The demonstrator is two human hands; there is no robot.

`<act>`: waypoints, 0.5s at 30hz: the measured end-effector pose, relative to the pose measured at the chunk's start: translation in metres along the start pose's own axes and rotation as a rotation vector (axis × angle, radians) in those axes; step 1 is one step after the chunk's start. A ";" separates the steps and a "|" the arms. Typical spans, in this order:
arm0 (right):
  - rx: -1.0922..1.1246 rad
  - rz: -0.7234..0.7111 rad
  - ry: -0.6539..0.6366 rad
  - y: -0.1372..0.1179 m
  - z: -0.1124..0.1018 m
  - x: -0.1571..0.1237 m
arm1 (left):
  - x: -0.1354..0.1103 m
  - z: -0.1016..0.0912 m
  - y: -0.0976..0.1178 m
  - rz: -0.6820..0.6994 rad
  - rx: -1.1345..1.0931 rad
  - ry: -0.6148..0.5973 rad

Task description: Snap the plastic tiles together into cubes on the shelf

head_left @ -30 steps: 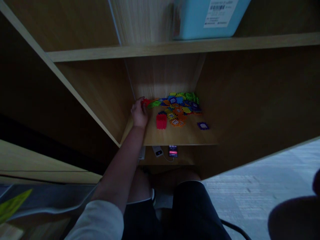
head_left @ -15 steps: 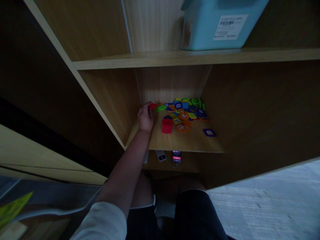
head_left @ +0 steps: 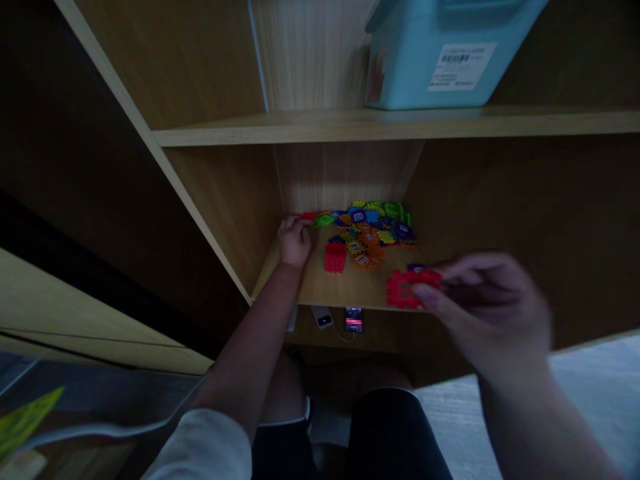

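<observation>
My right hand (head_left: 493, 303), smeared a little by motion, pinches a red toothed plastic building tile (head_left: 401, 289) between thumb and fingers, in front of the shelf's right part. On the shelf's left side, my left hand (head_left: 295, 239) is closed with its fingertips at another red tile (head_left: 308, 216); part of that tile is hidden. A neat stack of red tiles (head_left: 335, 258) stands to the right of my left hand. Behind it spreads a loose pile of coloured tiles (head_left: 370, 233). A purple tile (head_left: 416, 267) shows partly behind the one in my right hand.
A light blue plastic bin (head_left: 425, 80) with a label stands on the upper shelf (head_left: 300, 128). On the lower level lie a power bank (head_left: 323, 318) and a lit phone (head_left: 354, 320) joined by a cable. Side walls of the cabinet (head_left: 220, 200) enclose the shelf.
My right hand has come into view from the right, holding a red tile. My left hand stays at the left red tile, its fingers slightly shifted. The view has tilted slightly.
</observation>
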State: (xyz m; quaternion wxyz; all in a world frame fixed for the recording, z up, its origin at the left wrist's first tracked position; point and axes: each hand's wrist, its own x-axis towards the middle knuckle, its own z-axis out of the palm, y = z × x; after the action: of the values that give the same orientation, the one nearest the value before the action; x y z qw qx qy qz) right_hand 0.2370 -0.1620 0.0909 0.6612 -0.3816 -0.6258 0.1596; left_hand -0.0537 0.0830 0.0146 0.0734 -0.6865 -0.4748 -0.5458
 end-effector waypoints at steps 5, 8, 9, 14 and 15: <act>0.055 0.108 -0.080 0.066 0.067 0.064 | 0.000 -0.004 0.005 0.025 -0.004 -0.014; 0.077 0.111 -0.155 0.102 0.088 0.081 | -0.001 -0.006 0.009 0.047 -0.031 -0.025; 0.083 0.092 -0.176 0.112 0.094 0.086 | 0.000 -0.007 0.010 0.051 -0.032 -0.032; 0.061 0.064 -0.126 0.151 0.116 0.102 | 0.002 -0.007 0.012 0.081 -0.014 -0.042; 0.051 0.056 -0.103 0.155 0.118 0.103 | 0.003 -0.007 0.012 0.087 -0.012 -0.035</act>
State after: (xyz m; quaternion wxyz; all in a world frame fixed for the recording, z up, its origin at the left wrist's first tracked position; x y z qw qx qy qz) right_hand 0.1831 0.0474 0.0455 0.6329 -0.3730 -0.6440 0.2135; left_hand -0.0500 0.0739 0.0243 0.0847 -0.7163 -0.4424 -0.5329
